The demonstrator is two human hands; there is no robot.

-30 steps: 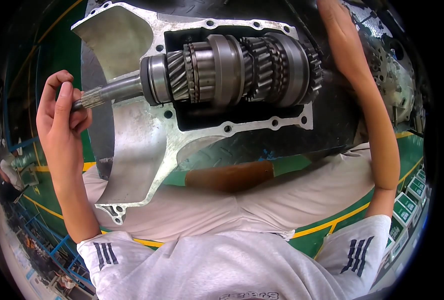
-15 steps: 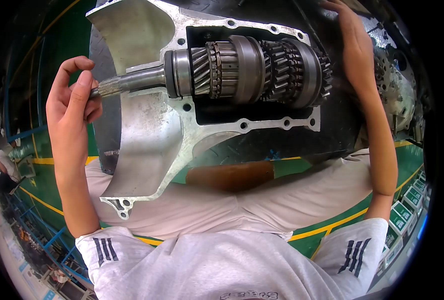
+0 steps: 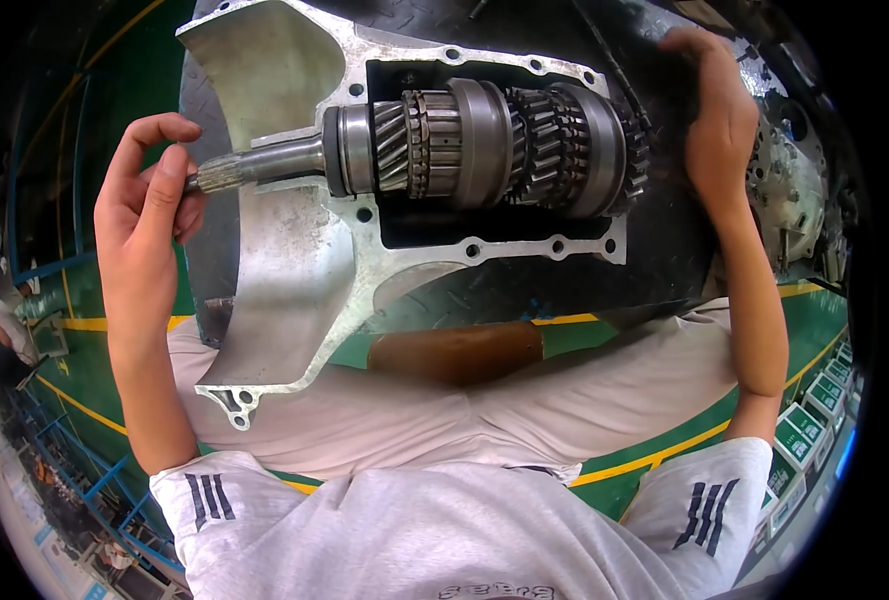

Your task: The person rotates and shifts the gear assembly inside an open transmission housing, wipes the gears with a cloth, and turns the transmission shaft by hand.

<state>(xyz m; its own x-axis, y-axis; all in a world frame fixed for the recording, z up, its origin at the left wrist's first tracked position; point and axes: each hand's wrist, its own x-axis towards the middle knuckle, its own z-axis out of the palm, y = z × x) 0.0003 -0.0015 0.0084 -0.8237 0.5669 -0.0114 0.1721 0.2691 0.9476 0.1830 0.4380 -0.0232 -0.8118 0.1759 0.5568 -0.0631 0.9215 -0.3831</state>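
A gear shaft [image 3: 460, 145] with several gears and rings lies across an open metal gearbox housing [image 3: 290, 255]. Its splined end sticks out at the left, with the thumb and fingers of my left hand [image 3: 150, 195] closed around the tip. Beyond the shaft's right end, apart from the gears, is my right hand [image 3: 722, 130]. One finger of that hand stretches toward the upper left, and nothing shows in its grasp; its other fingers are partly hidden. A thin black rod or cord [image 3: 615, 75] runs between the housing and my right hand.
Under the housing is a dark, textured metal bench top [image 3: 445, 305]. Another machined metal casting [image 3: 790, 190] stands at the right, past my right forearm. A brown seat [image 3: 455, 352] shows between my legs. Blue frames stand at the left over a green floor with yellow lines.
In the view, the housing and shaft have shifted slightly left. My right hand has come a little lower, while my left hand keeps its hold on the shaft tip.
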